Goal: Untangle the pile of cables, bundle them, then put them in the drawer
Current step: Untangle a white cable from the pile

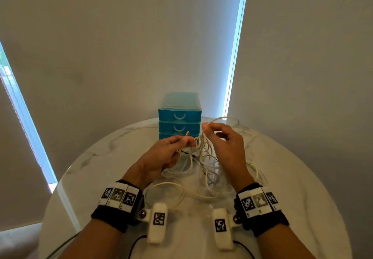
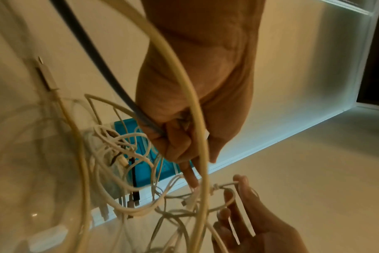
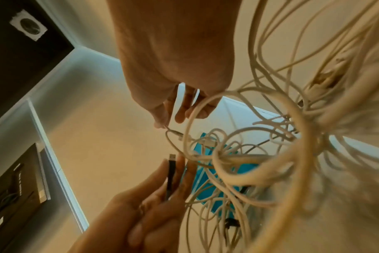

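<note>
A tangle of white cables (image 1: pixel 203 158) hangs between my two hands above the round marble table (image 1: pixel 292 178), and its loose loops trail onto the top. My left hand (image 1: pixel 181 140) grips a dark cable (image 2: pixel 110 77) whose metal plug (image 1: pixel 187 133) sticks out past the fingers. My right hand (image 1: pixel 207 127) pinches a thin white cable loop (image 3: pixel 169 135) and lifts it out of the tangle. A blue three-drawer unit (image 1: pixel 179 115) stands behind the hands at the table's far edge. Its two upper drawers are closed, and the bottom drawer is partly hidden.
A long cream cable (image 1: pixel 177 190) loops across the table near my wrists. Black leads (image 1: pixel 137 242) from the wrist cameras run off the near edge. Walls and blinds close in behind the table, with bare marble to the left and right.
</note>
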The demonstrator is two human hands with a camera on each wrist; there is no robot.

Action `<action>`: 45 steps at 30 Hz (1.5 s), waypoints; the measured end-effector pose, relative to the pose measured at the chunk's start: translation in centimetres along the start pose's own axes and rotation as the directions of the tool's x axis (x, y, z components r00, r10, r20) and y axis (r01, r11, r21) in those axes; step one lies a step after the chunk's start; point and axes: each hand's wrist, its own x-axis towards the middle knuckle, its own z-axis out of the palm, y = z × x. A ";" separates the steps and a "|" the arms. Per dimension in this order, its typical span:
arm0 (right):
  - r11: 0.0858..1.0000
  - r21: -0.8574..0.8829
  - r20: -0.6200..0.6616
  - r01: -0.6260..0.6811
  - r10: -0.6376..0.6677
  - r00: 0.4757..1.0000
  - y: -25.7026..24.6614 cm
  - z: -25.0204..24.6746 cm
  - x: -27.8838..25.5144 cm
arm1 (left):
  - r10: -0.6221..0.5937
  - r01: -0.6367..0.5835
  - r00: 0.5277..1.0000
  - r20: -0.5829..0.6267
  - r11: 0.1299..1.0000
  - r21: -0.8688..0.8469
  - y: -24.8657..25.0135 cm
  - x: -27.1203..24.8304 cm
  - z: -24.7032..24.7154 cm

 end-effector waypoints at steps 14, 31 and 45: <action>0.868 0.383 0.215 -0.316 0.249 0.944 -0.9 -0.4 0.4 | 0.112 -0.111 0.992 -0.066 0.994 0.009 0.9 -0.7 1.3; 0.807 0.401 0.302 -0.433 0.330 0.894 -1.0 -0.1 0.2 | 0.238 -0.252 0.961 -0.141 0.964 -0.090 1.3 -0.7 1.1; 0.810 -0.572 0.347 -0.131 0.383 0.856 -0.6 0.5 3.5 | 0.240 -0.381 0.918 -0.315 0.750 -0.541 3.0 -1.0 -2.2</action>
